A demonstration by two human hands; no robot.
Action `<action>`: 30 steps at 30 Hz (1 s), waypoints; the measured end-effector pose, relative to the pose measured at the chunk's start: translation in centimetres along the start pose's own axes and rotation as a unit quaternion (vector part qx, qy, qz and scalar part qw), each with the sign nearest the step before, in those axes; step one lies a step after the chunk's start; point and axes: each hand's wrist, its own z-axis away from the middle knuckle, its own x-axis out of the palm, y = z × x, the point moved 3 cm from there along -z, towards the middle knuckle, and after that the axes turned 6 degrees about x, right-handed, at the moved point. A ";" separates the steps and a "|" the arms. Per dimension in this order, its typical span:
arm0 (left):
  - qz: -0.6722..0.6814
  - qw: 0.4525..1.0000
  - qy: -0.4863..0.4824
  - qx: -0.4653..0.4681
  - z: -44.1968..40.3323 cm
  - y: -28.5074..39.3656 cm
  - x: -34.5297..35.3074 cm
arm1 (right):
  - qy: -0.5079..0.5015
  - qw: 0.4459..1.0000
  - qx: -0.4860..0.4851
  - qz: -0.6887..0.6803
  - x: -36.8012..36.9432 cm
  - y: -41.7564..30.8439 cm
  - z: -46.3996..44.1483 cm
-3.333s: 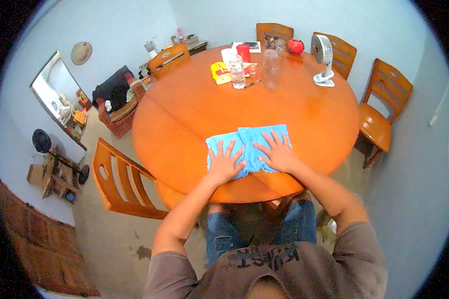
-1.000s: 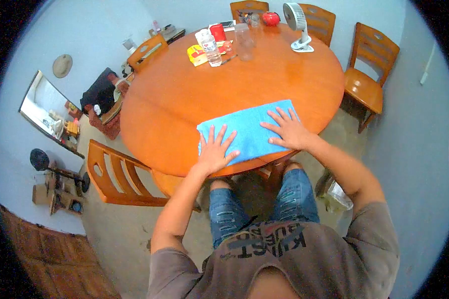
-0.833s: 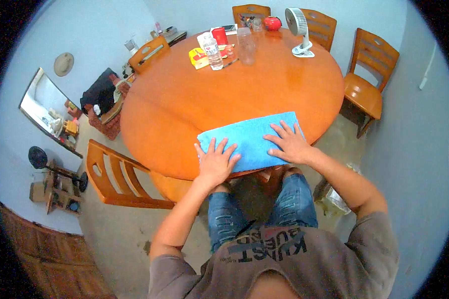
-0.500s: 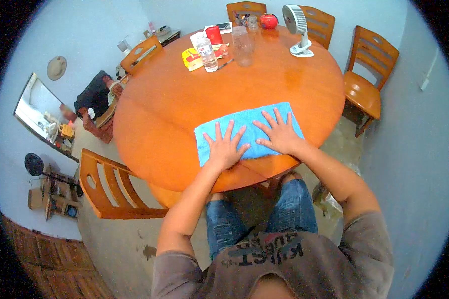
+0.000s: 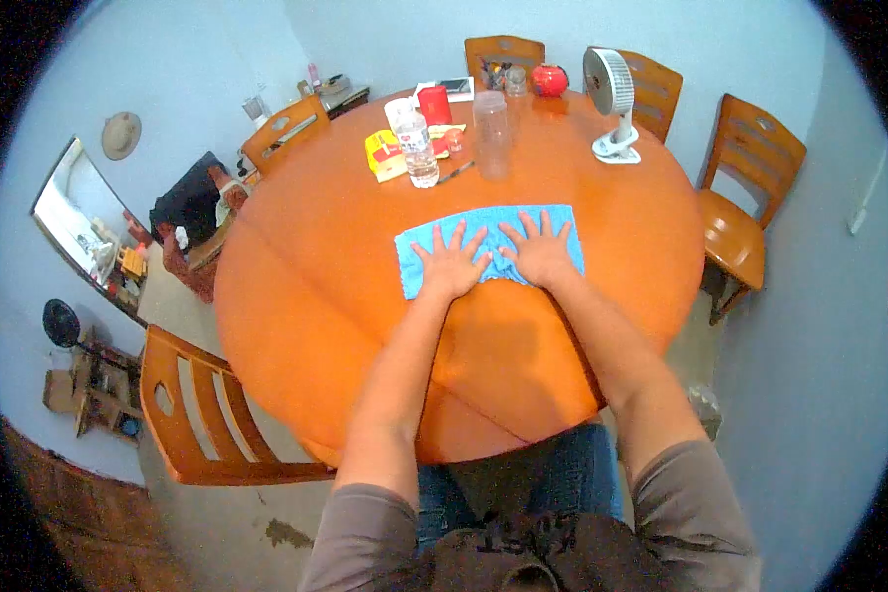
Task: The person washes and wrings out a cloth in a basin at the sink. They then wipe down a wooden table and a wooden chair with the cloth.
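A blue cloth [image 5: 483, 223] lies spread on the round wooden table [image 5: 316, 247], a good way in from the near edge, with wrinkles between the hands. Flat on its left part rests my left hand [image 5: 451, 264], fingers spread. My right hand [image 5: 541, 253] presses flat on the right part, its fingers also apart. Both thumbs point toward each other near the cloth's middle. Beyond the cloth stand a clear water bottle [image 5: 418, 153] and a tall transparent container [image 5: 491, 138], with a pen [image 5: 456, 172] lying between them.
Farther back are a yellow packet [image 5: 385, 156], a red can [image 5: 434, 105], a red round object [image 5: 550, 80] and a white clip fan [image 5: 617, 104]. Wooden chairs surround the table, one at near left [image 5: 202, 409] and one at right [image 5: 745, 197].
Both hands and the cloth have moved forward, away from the near table edge. The cloth has bunched between the hands, which are closer together. The camera view has shifted.
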 end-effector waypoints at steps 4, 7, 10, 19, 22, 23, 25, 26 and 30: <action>0.021 1.000 0.001 -0.012 -1.2 -0.1 -0.2 | -0.005 1.000 0.015 -0.009 -0.1 0.0 -1.7; 0.021 1.000 -0.006 -0.016 -1.3 -0.2 -0.2 | -0.015 0.999 0.028 -0.014 0.2 -0.1 -2.1; 0.019 0.999 -0.014 -0.023 -0.6 0.2 -0.2 | -0.021 0.999 0.029 -0.018 0.4 0.0 -1.6; 0.004 1.000 0.008 -0.002 5.2 1.6 -0.5 | -0.014 0.999 -0.024 -0.022 -0.7 -0.1 3.1; 0.014 1.000 0.011 0.013 8.2 2.3 -1.1 | -0.021 0.998 -0.055 -0.024 -1.2 -0.3 6.0; 0.019 1.000 0.012 0.005 9.5 2.5 -1.2 | -0.029 0.997 -0.065 -0.026 -1.4 -0.4 7.1; 0.002 0.999 0.029 0.027 12.3 3.0 -1.7 | -0.039 0.995 -0.086 -0.022 -2.6 -0.9 9.6; 0.008 0.999 0.030 0.017 13.9 3.2 -2.0 | -0.049 0.994 -0.098 -0.024 -3.4 -1.2 11.0; 0.000 0.997 0.069 0.040 20.8 4.1 -3.3 | -0.044 0.985 -0.163 -0.024 -4.8 -2.6 16.1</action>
